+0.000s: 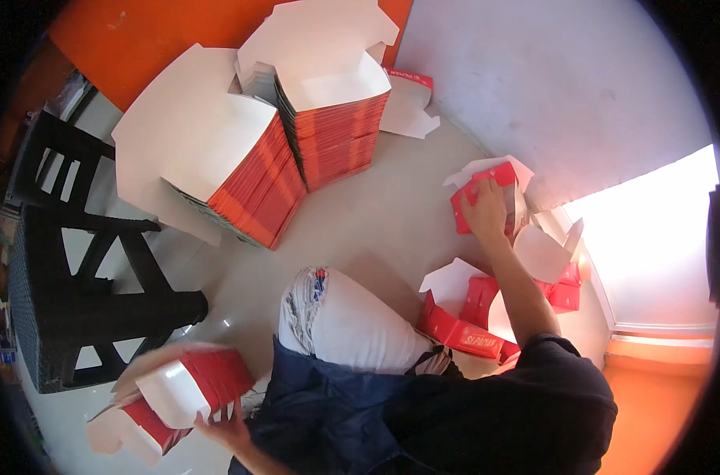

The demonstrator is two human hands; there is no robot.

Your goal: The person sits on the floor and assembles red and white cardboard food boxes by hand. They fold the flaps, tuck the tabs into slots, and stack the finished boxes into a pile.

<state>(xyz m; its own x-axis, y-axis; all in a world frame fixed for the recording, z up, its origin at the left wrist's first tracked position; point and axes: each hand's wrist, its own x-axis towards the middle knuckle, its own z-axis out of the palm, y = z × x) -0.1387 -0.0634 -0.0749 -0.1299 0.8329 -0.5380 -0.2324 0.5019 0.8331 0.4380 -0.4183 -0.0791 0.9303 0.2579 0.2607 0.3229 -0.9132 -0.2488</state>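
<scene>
At the lower left my left hand [227,427] grips the near edge of a red and white paperboard food box [170,393], its lid flap blurred. Beneath it, a second red box [142,427] with a white flap lies on the floor. My right arm stretches far to the right, where my right hand [486,207] has its fingers closed over the red side of another paperboard food box [461,214]. Its pale flap sticks up behind the knuckles. Below that forearm sit several more opened red boxes [459,332], partly hidden by my arm.
Two tall stacks of nested red and white boxes [253,190] [340,138] stand ahead of me. A loose box blank [407,111] lies behind them by the grey wall [550,79]. Black plastic stools [99,317] occupy the left. My bent knee [352,324] rises in the middle.
</scene>
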